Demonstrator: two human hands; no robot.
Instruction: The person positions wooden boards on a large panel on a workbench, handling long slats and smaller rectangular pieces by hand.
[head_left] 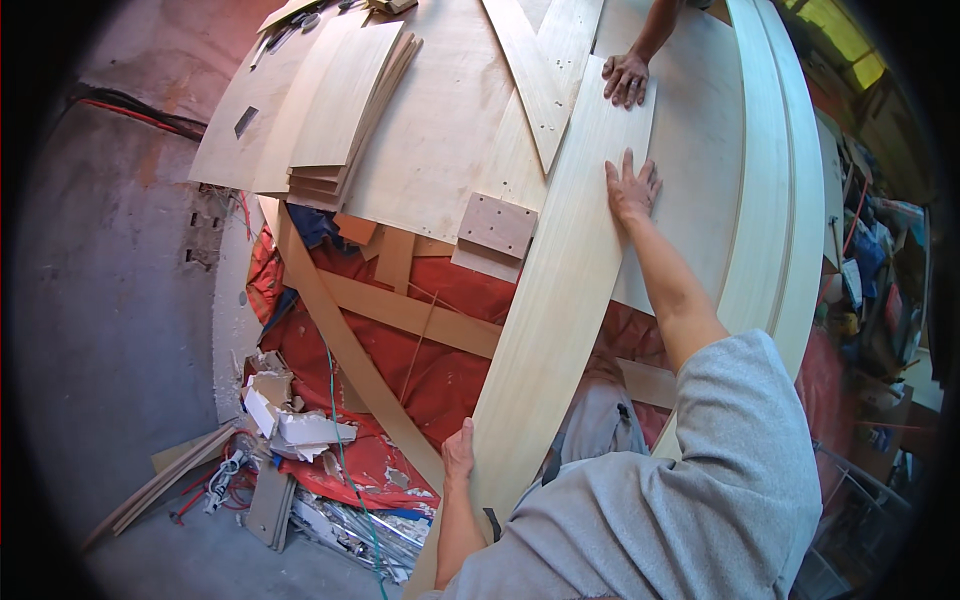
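Note:
A long pale wooden board (560,260) runs from my body up onto the plywood sheets. My left hand (458,452) grips its left edge near my waist, thumb up, the other fingers mostly hidden. Stretched far forward, my right hand (632,188) lies on the board's right edge with its fingers spread. Just beyond it, a co-worker's hand (627,78) rests flat on the board's far end. Left of the board is a small rectangular wood block (497,225) with several screw or nail holes. A slanted pale plank (528,75) meets the board's far left side.
Stacked thin panels (345,95) lie on the plywood sheet (450,120) at the far left. Long pale strips (770,200) curve along the right. Below are brown crosspieces (410,315) over red sheeting (425,365). Scraps (300,425) and cables (222,480) litter the floor.

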